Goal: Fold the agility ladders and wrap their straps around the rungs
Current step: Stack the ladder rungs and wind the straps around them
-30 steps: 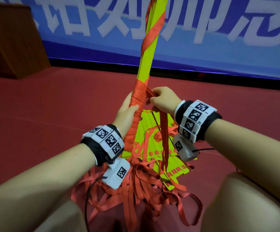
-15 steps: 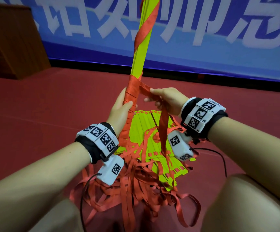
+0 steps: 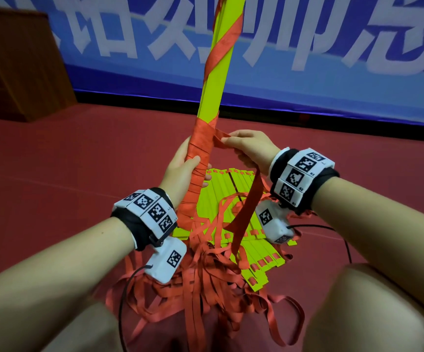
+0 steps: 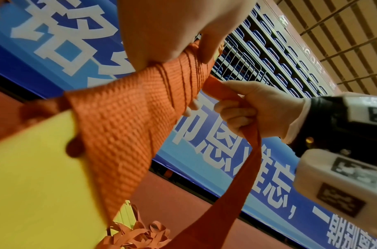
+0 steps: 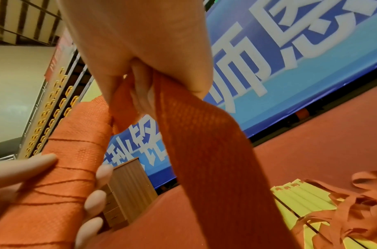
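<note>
A bundle of yellow-green rungs [image 3: 214,80] stands upright and tilted, its lower part tightly bound in orange strap [image 3: 199,153]. My left hand [image 3: 180,168] grips the bound part, fingers curled round it [image 4: 162,42]. My right hand [image 3: 250,148] pinches the free orange strap [image 3: 246,207] just right of the bundle; the strap runs from the wrapping through my fist and hangs down [image 5: 204,134]. On the floor below lies a second flat stack of yellow-green rungs [image 3: 231,189] amid a tangle of loose orange straps [image 3: 205,288].
Red floor [image 3: 78,161] spreads all around. A blue banner [image 3: 307,59] with white characters lines the far wall, and a wooden cabinet [image 3: 20,62] stands at the far left. My knees [image 3: 370,308] frame the strap pile. Black cables run from both wrist cameras.
The bundle has leaned slightly left. My right hand has pulled the strap out to the right of the bundle and turned, while my left hand keeps its grip on the wrapped part.
</note>
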`<state>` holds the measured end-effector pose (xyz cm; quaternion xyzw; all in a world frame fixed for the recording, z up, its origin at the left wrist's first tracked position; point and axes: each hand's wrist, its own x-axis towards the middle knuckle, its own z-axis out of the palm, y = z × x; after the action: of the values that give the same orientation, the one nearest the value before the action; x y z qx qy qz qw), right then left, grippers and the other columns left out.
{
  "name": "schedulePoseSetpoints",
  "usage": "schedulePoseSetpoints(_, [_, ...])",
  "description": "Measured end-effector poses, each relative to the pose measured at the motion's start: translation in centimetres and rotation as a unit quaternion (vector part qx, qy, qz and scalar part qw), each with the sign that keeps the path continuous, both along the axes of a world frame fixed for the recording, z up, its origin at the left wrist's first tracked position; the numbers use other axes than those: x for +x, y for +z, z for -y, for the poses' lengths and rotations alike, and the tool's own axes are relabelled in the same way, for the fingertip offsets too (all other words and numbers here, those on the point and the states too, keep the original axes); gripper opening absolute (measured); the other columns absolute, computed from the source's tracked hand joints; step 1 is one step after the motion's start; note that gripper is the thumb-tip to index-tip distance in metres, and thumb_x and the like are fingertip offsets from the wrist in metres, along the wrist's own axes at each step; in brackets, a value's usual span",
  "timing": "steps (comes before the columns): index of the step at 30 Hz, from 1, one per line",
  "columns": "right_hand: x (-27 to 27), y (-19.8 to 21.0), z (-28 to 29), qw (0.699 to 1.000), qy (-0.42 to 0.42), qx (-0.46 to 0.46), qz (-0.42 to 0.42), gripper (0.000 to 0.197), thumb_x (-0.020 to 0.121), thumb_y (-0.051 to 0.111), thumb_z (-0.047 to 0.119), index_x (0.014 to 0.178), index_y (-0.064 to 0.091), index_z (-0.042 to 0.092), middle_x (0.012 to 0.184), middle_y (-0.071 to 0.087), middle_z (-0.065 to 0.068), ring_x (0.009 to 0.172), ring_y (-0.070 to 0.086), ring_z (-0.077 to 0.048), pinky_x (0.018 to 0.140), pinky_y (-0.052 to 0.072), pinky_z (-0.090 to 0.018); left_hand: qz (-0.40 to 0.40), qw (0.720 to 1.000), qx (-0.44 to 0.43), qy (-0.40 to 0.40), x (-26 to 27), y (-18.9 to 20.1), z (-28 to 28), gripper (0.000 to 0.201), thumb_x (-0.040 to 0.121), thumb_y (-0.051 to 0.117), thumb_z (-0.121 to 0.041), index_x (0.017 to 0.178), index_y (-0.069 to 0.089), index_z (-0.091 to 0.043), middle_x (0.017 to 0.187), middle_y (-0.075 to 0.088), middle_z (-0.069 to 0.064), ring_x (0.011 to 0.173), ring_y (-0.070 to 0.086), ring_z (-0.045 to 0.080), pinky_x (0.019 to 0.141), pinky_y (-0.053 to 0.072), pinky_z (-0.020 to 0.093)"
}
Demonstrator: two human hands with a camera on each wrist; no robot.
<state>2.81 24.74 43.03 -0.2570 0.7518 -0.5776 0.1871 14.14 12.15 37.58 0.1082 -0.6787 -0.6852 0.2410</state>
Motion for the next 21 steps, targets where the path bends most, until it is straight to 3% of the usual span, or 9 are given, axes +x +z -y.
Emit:
schedulePoseSetpoints(3, [0.0, 0.0, -0.1, 0.999, 0.014, 0.025, -0.04, 0.018, 0.093, 0.06, 0.021, 0.076, 0.061, 0.017, 0.054, 0.039, 0.002, 0.036, 0.029, -0.006, 0.035, 0.021, -0.016, -0.005, 1.0, 0.011, -0.002, 0.0, 0.1, -0.1, 0.048, 0.102, 0.037, -0.007, 0.145, 0.035, -0.028, 0.089, 0.063, 0.013, 0.066, 0.062, 0.019, 0.06, 0.055, 0.028])
schedulePoseSetpoints(7, [0.0, -0.2, 0.1, 0.994, 0.0, 0.044, -0.102, 0.025, 0.1, 0.048, 0.024, 0.084, 0.064, 0.013, 0.069, 0.06, -0.002, 0.038, 0.041, -0.005, 0.037, 0.027, -0.015, -0.004, 1.0, 0.006, 0.006, 0.0, 0.1, 0.2, 0.049, 0.102, 0.037, -0.007, 0.147, 0.034, -0.026, 0.087, 0.063, 0.012, 0.066, 0.062, 0.02, 0.06, 0.054, 0.028])
schedulePoseSetpoints(10, [0.3, -0.1, 0.4, 0.99, -0.036, 0.017, -0.134, 0.039, 0.101, 0.045, 0.031, 0.085, 0.066, 0.002, 0.062, 0.053, -0.005, 0.033, 0.035, -0.002, 0.038, 0.027, -0.016, 0.003, 1.0, -0.007, 0.012, -0.1, -0.1, 0.5, 0.05, 0.102, 0.038, -0.007, 0.148, 0.033, -0.026, 0.089, 0.063, 0.013, 0.065, 0.062, 0.018, 0.06, 0.055, 0.029])
schedulePoseSetpoints(13, [0.7, 0.8, -0.2, 0.99, -0.014, -0.027, -0.136, 0.025, 0.093, 0.062, 0.027, 0.088, 0.069, 0.004, 0.056, 0.051, 0.003, 0.032, 0.038, 0.001, 0.038, 0.028, -0.009, 0.01, 1.0, -0.018, 0.008, -0.1, -0.1, 0.3, 0.05, 0.102, 0.038, -0.008, 0.147, 0.034, -0.029, 0.089, 0.063, 0.011, 0.066, 0.062, 0.02, 0.062, 0.055, 0.031])
schedulePoseSetpoints(16, [0.3, 1.1, -0.6, 0.985, 0.022, 0.042, -0.163, 0.012, 0.092, 0.063, 0.017, 0.09, 0.069, 0.007, 0.053, 0.059, 0.009, 0.034, 0.044, 0.004, 0.039, 0.033, -0.008, 0.01, 1.0, -0.027, 0.004, -0.1, 0.0, 0.0, 0.048, 0.102, 0.038, -0.007, 0.141, 0.037, -0.035, 0.09, 0.063, 0.012, 0.068, 0.061, 0.021, 0.063, 0.054, 0.032])
schedulePoseSetpoints(18, [-0.4, 0.8, -0.6, 0.981, 0.025, 0.088, -0.169, 0.017, 0.095, 0.057, 0.015, 0.083, 0.068, 0.011, 0.061, 0.064, 0.003, 0.04, 0.048, 0.002, 0.046, 0.038, -0.013, 0.011, 0.999, -0.033, 0.002, -0.1, -0.1, 0.0, 0.047, 0.101, 0.039, -0.007, 0.134, 0.039, -0.041, 0.091, 0.063, 0.012, 0.069, 0.06, 0.021, 0.064, 0.053, 0.032])
schedulePoseSetpoints(21, [-0.8, 0.1, -0.4, 0.979, 0.038, 0.13, -0.15, 0.025, 0.098, 0.049, 0.012, 0.076, 0.061, 0.015, 0.068, 0.064, -0.002, 0.061, 0.059, -0.013, 0.064, 0.047, -0.025, 0.018, 0.999, -0.049, -0.001, 0.0, -0.2, -0.1, 0.048, 0.101, 0.04, -0.008, 0.129, 0.04, -0.047, 0.089, 0.064, 0.008, 0.07, 0.061, 0.019, 0.065, 0.053, 0.033])
